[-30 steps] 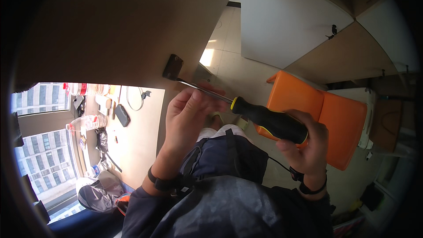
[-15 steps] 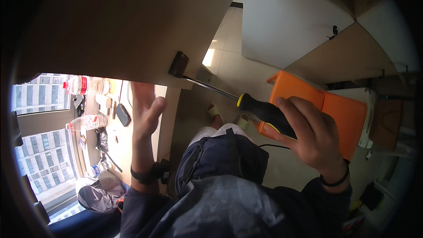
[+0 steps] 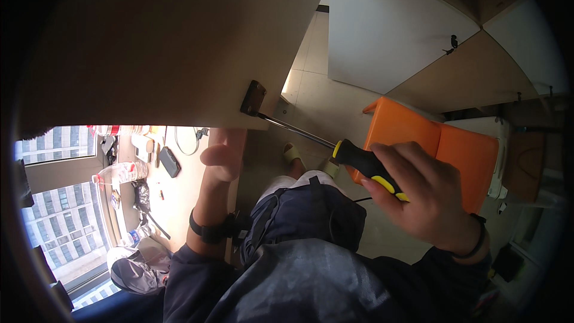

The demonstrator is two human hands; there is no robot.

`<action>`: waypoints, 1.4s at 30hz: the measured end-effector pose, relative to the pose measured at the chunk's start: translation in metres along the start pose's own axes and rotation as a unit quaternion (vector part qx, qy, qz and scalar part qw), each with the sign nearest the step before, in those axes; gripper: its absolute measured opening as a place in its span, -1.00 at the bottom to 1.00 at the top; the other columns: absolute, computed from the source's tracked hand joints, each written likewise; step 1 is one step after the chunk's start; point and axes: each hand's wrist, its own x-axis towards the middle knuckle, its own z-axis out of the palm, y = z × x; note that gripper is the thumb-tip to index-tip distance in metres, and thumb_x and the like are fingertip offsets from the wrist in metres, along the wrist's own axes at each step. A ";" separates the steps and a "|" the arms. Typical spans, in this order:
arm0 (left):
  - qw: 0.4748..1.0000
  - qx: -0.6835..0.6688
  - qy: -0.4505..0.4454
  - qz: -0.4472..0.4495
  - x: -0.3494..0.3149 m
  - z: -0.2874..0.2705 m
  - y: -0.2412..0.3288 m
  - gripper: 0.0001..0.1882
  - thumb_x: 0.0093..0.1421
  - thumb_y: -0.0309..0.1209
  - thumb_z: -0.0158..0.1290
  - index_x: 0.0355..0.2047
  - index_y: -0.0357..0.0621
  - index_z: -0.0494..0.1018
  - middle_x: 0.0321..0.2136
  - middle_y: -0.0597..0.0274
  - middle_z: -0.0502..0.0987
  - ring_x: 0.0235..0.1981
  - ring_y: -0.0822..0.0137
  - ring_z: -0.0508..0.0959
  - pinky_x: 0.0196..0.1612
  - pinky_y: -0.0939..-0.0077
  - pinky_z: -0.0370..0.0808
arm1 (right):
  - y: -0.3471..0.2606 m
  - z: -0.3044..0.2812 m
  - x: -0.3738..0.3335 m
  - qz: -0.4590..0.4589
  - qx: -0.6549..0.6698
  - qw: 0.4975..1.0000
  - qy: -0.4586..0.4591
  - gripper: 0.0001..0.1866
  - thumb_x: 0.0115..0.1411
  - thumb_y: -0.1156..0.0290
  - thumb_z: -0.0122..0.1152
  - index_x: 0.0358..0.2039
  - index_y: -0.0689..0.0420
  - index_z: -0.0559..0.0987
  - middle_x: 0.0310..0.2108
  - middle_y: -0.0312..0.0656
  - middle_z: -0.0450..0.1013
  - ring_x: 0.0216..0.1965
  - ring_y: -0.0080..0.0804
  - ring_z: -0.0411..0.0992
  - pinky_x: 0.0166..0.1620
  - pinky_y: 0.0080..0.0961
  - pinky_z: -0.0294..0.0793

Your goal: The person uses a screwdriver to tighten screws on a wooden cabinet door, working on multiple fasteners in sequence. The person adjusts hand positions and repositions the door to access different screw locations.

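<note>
In my right hand (image 3: 421, 194) is a screwdriver (image 3: 365, 161) with a black and yellow handle, the fingers wrapped round its grip. Its long metal shaft slants up to the left and meets the lower end of a small dark fitting (image 3: 254, 98). That fitting sits on a wide shaded panel (image 3: 149, 48), near the panel's lower right corner. My left hand (image 3: 222, 155) is raised at the panel's lower edge, thumb showing. The panel hides most of its fingers, so their grip cannot be made out.
An orange chair (image 3: 412, 134) stands to the right, below a white cabinet door (image 3: 388, 30) with a black handle. By the window at left, a ledge (image 3: 179, 185) holds plastic bottles (image 3: 122, 172), a dark phone-like object (image 3: 169, 161) and a pale cap (image 3: 140, 266).
The panel and its fitting appear lower and slightly right. My left hand has shifted right and shows less finger length. The screwdriver, still in my right hand, has moved slightly right and down.
</note>
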 end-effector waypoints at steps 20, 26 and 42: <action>0.992 -0.050 0.055 -0.103 0.009 0.020 0.030 -0.64 0.12 -0.45 0.03 -0.10 -0.39 0.31 -0.28 0.19 0.40 -0.26 0.42 0.37 -0.19 0.56 0.30 | 0.001 0.010 -0.001 -0.028 -0.138 0.989 -0.041 -0.68 0.13 0.23 0.18 -0.32 0.27 0.47 -0.62 -0.22 0.38 -0.70 -0.47 0.35 -0.64 -0.59 0.31; 0.991 -0.046 -0.021 -0.121 -0.005 -0.001 0.017 -0.58 0.02 -0.51 0.01 -0.08 -0.43 0.29 -0.14 0.10 0.38 -0.13 0.36 0.37 -0.07 0.49 0.28 | 0.030 -0.002 0.026 0.430 0.577 0.610 -0.331 -0.61 0.26 0.14 -0.02 -0.36 0.30 0.42 -0.62 -0.29 0.34 -0.78 -0.67 0.15 -0.70 -0.67 0.10; 0.987 0.021 0.034 -0.157 0.003 0.015 0.026 -0.83 0.07 -0.58 -0.12 -0.32 -0.36 0.39 -0.58 0.43 0.38 -0.58 0.61 0.29 -0.53 0.69 0.16 | 0.015 0.012 -0.006 -0.041 -0.104 0.994 -0.015 -0.64 0.03 0.28 0.27 -0.23 0.20 0.44 -0.32 -0.21 0.46 -0.57 -0.49 0.39 -0.62 -0.66 0.32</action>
